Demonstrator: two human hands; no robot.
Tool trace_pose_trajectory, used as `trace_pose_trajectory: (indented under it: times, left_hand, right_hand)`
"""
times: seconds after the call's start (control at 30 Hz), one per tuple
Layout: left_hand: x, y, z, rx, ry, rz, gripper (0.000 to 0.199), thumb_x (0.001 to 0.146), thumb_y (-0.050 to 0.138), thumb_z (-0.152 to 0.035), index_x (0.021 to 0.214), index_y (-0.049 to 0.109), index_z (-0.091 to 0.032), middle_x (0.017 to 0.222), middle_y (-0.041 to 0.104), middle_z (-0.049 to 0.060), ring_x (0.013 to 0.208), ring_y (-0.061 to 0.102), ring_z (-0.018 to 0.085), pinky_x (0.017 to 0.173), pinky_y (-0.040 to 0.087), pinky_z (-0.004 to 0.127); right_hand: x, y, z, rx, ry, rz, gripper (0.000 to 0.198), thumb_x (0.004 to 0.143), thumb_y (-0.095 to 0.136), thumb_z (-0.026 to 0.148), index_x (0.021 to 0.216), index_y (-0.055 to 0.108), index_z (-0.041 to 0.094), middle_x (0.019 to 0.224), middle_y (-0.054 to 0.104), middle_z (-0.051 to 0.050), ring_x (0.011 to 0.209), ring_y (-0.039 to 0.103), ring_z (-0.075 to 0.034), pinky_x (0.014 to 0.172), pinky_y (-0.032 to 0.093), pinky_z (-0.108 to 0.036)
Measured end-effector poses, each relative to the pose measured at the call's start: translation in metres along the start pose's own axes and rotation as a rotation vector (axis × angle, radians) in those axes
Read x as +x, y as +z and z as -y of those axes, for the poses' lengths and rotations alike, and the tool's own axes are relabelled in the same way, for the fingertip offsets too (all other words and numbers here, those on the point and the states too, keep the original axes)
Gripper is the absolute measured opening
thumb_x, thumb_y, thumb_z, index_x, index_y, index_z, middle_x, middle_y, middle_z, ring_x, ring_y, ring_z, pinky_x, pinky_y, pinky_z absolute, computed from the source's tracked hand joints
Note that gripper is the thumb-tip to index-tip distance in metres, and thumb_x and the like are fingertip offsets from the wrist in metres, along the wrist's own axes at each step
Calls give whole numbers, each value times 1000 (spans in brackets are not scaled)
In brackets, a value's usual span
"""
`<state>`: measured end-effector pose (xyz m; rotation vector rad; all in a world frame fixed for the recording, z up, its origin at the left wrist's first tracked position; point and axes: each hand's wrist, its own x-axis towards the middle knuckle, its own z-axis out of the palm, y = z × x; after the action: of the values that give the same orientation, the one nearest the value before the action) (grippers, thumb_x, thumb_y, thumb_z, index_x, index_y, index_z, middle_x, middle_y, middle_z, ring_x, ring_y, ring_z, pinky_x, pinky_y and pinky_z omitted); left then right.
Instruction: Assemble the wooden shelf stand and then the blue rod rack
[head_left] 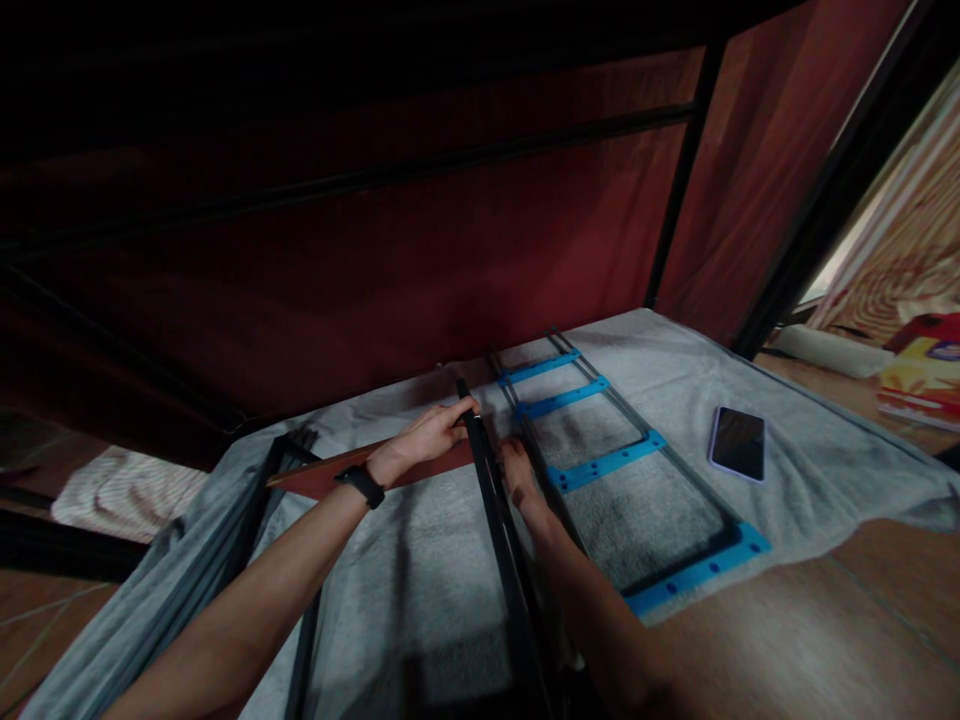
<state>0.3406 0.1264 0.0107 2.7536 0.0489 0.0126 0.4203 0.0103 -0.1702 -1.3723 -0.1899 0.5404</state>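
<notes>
A long dark metal bar (496, 530) runs from near my body toward the far side of the grey cloth. My left hand (427, 438), with a black band on the wrist, is closed around its upper part, the thumb over the top. Close against the bar's right side, my right hand (516, 468) has its fingers curled; what they hold, if anything, is hidden. A reddish-brown board (315, 478) lies under my left hand and reaches the bar. To the right lies a ladder-like frame of grey rods with several blue crosspieces (611, 462).
Grey rods (217, 560) lie bundled at the left on the grey cloth (675, 370). A phone (739, 443) rests at the right. Behind stands a dark red panel (450, 270) with black framing. A red and yellow box (921, 375) sits at the far right.
</notes>
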Motion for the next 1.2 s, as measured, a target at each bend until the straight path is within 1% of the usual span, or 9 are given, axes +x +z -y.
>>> trace_pose_trajectory:
  times: [0.13, 0.27, 0.4, 0.57, 0.67, 0.73, 0.83, 0.93, 1.2]
  left_hand:
    - [-2, -3, -4, -7, -7, 5, 24, 87, 48, -21, 110, 52, -23, 69, 50, -5, 58, 45, 11, 57, 32, 22]
    - [-3, -6, -8, -17, -1, 0, 22, 87, 48, -21, 109, 51, -23, 69, 50, -6, 59, 45, 11, 57, 32, 21]
    - [-3, -6, -9, -37, 24, -3, 20, 86, 50, -20, 106, 52, -23, 72, 52, -5, 61, 46, 11, 58, 33, 21]
    - [-4, -6, -9, -45, 20, -21, 21, 86, 49, -20, 107, 53, -23, 70, 51, -5, 59, 45, 11, 57, 33, 21]
    - [-5, -6, -10, -40, 33, -19, 22, 86, 50, -20, 107, 53, -23, 73, 53, -5, 60, 46, 10, 58, 33, 21]
    - [-5, -7, -11, -32, 38, -15, 22, 86, 50, -20, 107, 52, -23, 73, 53, -5, 61, 47, 10, 59, 34, 21]
    - [-5, -7, -12, -17, 42, -21, 23, 85, 50, -18, 107, 52, -24, 75, 54, -5, 62, 48, 11, 60, 34, 21]
    - [-6, -7, -12, -18, 53, -26, 22, 85, 50, -18, 106, 52, -23, 76, 55, -4, 64, 49, 12, 60, 34, 21]
    - [-9, -10, -14, -59, 58, -26, 15, 84, 52, -19, 99, 53, -21, 77, 55, -3, 66, 49, 12, 60, 34, 22]
  right_hand:
    - [-8, 4, 2, 117, 35, -13, 20, 78, 55, 40, 79, 58, 21, 60, 63, 0, 55, 58, -15, 54, 45, -25]
    - [-13, 5, 9, 182, 47, -33, 20, 75, 58, 41, 75, 58, 21, 61, 64, 0, 56, 59, -15, 55, 45, -26]
    - [-16, 4, 14, 205, 52, -20, 23, 73, 60, 42, 80, 62, 21, 65, 65, 0, 60, 61, -16, 57, 46, -26]
    - [-17, 5, 19, 203, 80, -48, 26, 69, 66, 44, 73, 58, 20, 57, 61, 0, 54, 58, -16, 52, 43, -27]
    - [-17, 5, 20, 210, 100, -68, 32, 72, 63, 51, 73, 57, 19, 55, 59, 0, 52, 57, -16, 50, 42, -27]
    - [-17, 4, 20, 226, 104, -70, 33, 76, 59, 53, 79, 58, 19, 59, 62, -1, 54, 59, -16, 52, 43, -27]
    - [-19, 2, 18, 255, 102, -52, 25, 74, 60, 44, 84, 59, 21, 67, 66, -1, 60, 62, -16, 57, 47, -27]
    - [-21, 1, 16, 268, 104, -32, 19, 70, 64, 38, 78, 57, 22, 65, 65, 1, 61, 62, -16, 60, 48, -27]
    - [-23, 1, 15, 297, 104, 8, 18, 77, 59, 39, 84, 55, 22, 66, 66, -1, 62, 64, -18, 60, 50, -30]
